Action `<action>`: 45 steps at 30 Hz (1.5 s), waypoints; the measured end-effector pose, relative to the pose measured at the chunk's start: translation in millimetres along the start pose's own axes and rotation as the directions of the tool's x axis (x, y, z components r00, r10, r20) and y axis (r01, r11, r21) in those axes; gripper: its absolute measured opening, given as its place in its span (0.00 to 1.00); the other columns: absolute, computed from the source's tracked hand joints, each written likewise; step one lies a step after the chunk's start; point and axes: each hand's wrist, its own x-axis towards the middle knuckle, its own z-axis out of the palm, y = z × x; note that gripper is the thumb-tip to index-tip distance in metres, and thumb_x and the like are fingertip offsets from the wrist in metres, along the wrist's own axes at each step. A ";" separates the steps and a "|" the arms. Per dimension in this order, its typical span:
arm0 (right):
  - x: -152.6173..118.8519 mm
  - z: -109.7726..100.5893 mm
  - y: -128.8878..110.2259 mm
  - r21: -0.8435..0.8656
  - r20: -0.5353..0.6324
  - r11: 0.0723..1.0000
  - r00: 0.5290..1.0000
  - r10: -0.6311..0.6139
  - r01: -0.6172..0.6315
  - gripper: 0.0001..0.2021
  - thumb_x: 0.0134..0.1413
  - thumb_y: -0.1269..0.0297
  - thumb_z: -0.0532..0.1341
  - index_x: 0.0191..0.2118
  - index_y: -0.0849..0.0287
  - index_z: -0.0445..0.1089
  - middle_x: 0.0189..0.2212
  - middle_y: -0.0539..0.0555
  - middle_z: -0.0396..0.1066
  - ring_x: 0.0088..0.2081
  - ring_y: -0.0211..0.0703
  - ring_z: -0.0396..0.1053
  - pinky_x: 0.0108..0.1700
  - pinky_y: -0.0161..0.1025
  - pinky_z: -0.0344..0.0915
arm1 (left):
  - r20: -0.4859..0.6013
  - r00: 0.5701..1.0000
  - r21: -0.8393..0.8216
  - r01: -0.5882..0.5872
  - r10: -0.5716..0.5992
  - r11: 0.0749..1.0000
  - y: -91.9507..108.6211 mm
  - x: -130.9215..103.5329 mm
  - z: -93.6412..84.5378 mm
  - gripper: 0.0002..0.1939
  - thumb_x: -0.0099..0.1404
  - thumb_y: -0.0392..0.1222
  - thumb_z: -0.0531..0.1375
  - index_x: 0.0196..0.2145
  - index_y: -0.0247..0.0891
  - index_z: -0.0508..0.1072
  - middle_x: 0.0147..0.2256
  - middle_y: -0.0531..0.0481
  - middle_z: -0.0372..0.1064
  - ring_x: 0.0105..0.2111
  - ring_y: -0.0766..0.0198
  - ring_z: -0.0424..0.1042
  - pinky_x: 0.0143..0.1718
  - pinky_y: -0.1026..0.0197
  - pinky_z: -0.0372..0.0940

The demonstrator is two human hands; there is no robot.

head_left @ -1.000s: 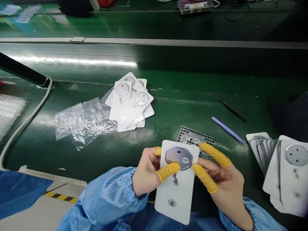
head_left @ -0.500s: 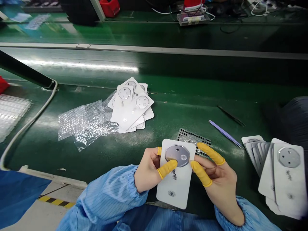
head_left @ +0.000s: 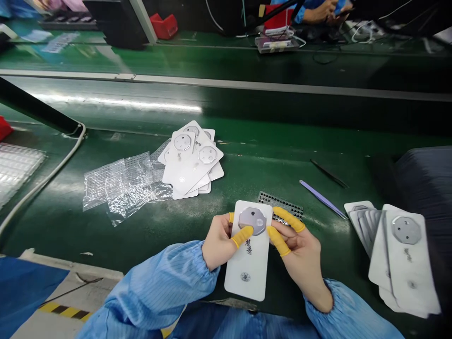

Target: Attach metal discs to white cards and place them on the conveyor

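Observation:
A white rounded panel [head_left: 246, 261], with a grey octagonal insert near its top and dark lettering below, is held upright and slightly tilted above the bench. My left hand [head_left: 221, 242] grips its left side, the yellow-covered thumb pressed on the lower part of the insert. At the right edge, my right hand [head_left: 302, 256] pinches the panel, thumb on the front edge and other fingers partly hidden behind it. Yellow finger cots cover several fingertips. Just behind the panel lies a clear sheet of small black dots [head_left: 295, 210], partly covered by the panel and right hand.
Lilac tweezers [head_left: 323, 199] and dark tweezers [head_left: 329, 173] lie right of centre. Similar panels are stacked at right [head_left: 407, 268] and back left [head_left: 197, 165], beside clear bubble bags [head_left: 129, 186]. A black post [head_left: 38, 106] and white cable [head_left: 52, 172] stand left. Across the bench, another person's hands [head_left: 323, 12] show.
The view has shifted slightly. My right hand has closed in against the panel's right edge, while my left thumb has slid a little off the insert's middle. Another person's hands appear at the top.

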 end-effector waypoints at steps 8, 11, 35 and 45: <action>52.0 -94.4 28.2 -0.952 -0.013 0.294 0.947 -0.322 0.087 0.14 0.59 0.65 0.56 0.48 0.63 0.68 0.63 0.66 0.50 0.64 0.68 0.45 0.58 0.70 0.50 | 0.016 0.981 0.432 -0.184 0.196 0.883 4.6 8.9 -57.5 0.43 0.57 0.47 0.64 0.62 0.30 0.46 0.21 0.56 0.68 0.20 0.64 0.68 0.21 0.64 0.63; 64.4 -114.7 45.4 -0.951 0.018 0.296 0.973 -0.232 0.088 0.10 0.59 0.65 0.53 0.41 0.61 0.70 0.53 0.65 0.65 0.56 0.64 0.60 0.54 0.66 0.57 | 0.012 0.950 0.687 -0.234 0.311 0.688 -2.8 2.5 -73.9 0.34 0.62 0.44 0.59 0.61 0.33 0.50 0.18 0.60 0.62 0.17 0.66 0.65 0.19 0.65 0.61; -0.3 19.9 1.5 -0.651 0.728 0.416 0.678 0.103 0.635 0.21 0.47 0.82 0.45 0.46 0.61 0.60 0.44 0.61 0.61 0.35 0.40 0.70 0.32 0.36 0.75 | 0.494 0.587 0.825 -0.548 0.641 -0.134 -44.6 -20.4 -92.2 0.12 0.62 0.28 0.53 0.25 0.31 0.72 0.51 0.32 0.68 0.55 0.48 0.64 0.50 0.48 0.67; -8.0 20.9 3.3 -0.729 0.657 0.442 0.716 0.237 0.522 0.20 0.53 0.82 0.44 0.48 0.57 0.61 0.43 0.57 0.64 0.34 0.37 0.72 0.31 0.32 0.74 | 0.500 0.641 0.860 -0.445 0.583 -0.248 -48.8 -23.7 -85.9 0.13 0.66 0.31 0.52 0.45 0.29 0.73 0.54 0.37 0.67 0.55 0.49 0.65 0.53 0.49 0.64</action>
